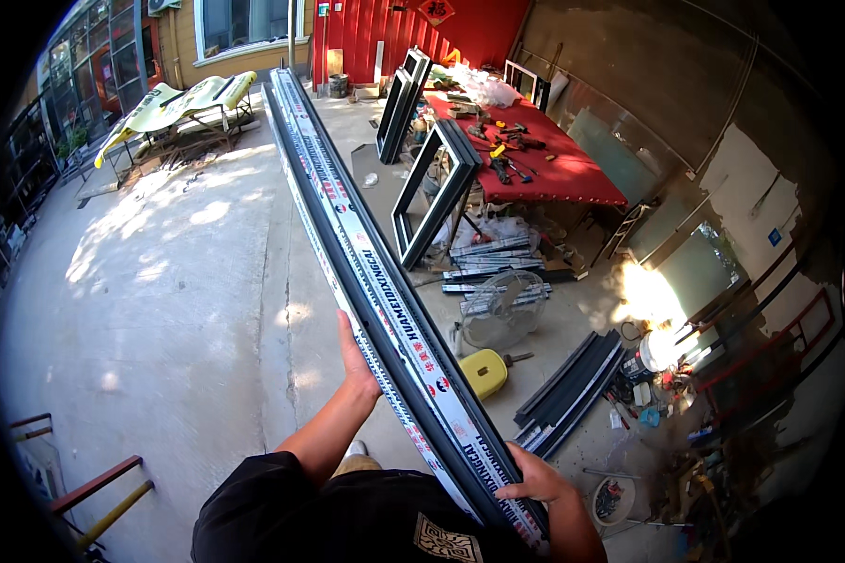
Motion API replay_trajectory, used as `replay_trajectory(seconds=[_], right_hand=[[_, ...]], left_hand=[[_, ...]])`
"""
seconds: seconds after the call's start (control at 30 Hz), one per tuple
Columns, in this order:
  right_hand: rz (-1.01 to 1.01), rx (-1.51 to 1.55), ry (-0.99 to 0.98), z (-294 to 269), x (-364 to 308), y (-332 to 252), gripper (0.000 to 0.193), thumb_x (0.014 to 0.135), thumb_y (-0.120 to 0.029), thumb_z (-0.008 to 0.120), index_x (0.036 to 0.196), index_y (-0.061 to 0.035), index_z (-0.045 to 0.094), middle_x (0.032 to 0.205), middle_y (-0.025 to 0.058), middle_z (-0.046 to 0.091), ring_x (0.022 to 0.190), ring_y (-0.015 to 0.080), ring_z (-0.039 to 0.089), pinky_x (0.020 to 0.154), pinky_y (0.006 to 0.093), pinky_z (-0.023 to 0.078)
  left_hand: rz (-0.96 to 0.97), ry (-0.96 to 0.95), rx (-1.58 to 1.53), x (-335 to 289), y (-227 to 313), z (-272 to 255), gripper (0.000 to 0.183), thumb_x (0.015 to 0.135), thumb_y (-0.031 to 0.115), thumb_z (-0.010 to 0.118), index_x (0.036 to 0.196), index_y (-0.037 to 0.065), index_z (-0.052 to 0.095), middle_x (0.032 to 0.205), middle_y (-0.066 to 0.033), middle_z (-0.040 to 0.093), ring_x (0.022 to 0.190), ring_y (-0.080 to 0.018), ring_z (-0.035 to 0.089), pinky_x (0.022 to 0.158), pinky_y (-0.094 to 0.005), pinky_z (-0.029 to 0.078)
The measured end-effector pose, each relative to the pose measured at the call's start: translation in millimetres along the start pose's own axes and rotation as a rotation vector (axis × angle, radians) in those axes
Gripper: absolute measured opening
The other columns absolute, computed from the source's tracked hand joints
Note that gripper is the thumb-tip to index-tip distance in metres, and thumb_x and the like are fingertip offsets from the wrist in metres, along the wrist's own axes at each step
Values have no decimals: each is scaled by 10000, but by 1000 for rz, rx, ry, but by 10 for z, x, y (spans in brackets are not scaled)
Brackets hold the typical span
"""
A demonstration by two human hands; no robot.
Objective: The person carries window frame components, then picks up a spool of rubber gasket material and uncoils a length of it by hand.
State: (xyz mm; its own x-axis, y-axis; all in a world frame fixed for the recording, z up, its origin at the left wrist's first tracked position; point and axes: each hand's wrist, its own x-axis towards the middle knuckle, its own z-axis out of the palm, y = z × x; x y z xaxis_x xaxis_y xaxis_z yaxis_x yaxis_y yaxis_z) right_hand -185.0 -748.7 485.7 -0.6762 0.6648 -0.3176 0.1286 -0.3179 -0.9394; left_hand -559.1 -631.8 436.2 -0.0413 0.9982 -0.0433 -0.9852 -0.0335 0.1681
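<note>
Head view: a person in a black shirt carries a long dark profile (377, 272) at a slant, with strips of white printed film along it; whether it is one piece or several together, I can't tell from where I stand. Taking the red-covered table (587, 174) as my mark, the profile lies to its left and on its near side, the far end reaching up past the table's left flank. The left hand (359, 368) supports the left edge partway along, one digit raised against the side; the other fingers are hidden underneath, so I can't tell how they are closed. The right hand (538, 477) is clamped on the right edge towards the near end.

Just left of the table stand dark rectangular frames (453, 202). By its near end lies a stack of wrapped strips (498, 253), with a pale fan (502, 310) in front of them. Nearer than the fan, on the table's near side, come a yellow stool-like object (483, 373) and more dark profiles (565, 380) on the floor. Tools (512, 169) are scattered on the table, with clear plastic (479, 86) heaped at its far end. Well left of the table is a yellow sheet (183, 101) over a stand.
</note>
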Motion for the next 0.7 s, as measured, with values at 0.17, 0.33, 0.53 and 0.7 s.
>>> replay_trajectory(seconds=[0.17, 0.33, 0.53, 0.7], right_hand=[[136, -145, -155, 128, 963, -341, 1047, 787, -215, 936, 1598, 65, 336, 1450, 133, 594, 1311, 175, 567, 1154, 337, 433], [128, -210, -262, 131, 1644, -562, 994, 826, -162, 914, 1600, 60, 332, 1453, 133, 592, 1309, 168, 564, 1144, 329, 446], [225, -296, -337, -3, 2335, -954, 912, 831, -181, 902, 1559, 40, 398, 1370, 130, 660, 1227, 173, 631, 1091, 332, 503], [173, -388, -434, -358, 2959, -1068, 845, 833, -213, 898, 1506, 35, 451, 1312, 133, 681, 1173, 169, 649, 1051, 323, 523]], left_hand=[[186, 105, 69, 102, 923, -215, 902, 962, 822, 490, 1501, 103, 571, 1374, -115, 679, 1217, -325, 659, 1099, -529, 517], [261, 103, 35, 294, 1425, -490, 849, 980, 793, 504, 1500, 127, 580, 1381, -72, 679, 1210, -278, 655, 1084, -472, 532], [369, 170, 60, 525, 1775, -669, 808, 999, 756, 517, 1515, 136, 572, 1408, -69, 677, 1207, -285, 664, 1080, -481, 539], [432, 181, 161, 914, 1959, -629, 818, 995, 762, 518, 1507, 128, 580, 1400, -74, 675, 1221, -285, 648, 1088, -478, 529]])
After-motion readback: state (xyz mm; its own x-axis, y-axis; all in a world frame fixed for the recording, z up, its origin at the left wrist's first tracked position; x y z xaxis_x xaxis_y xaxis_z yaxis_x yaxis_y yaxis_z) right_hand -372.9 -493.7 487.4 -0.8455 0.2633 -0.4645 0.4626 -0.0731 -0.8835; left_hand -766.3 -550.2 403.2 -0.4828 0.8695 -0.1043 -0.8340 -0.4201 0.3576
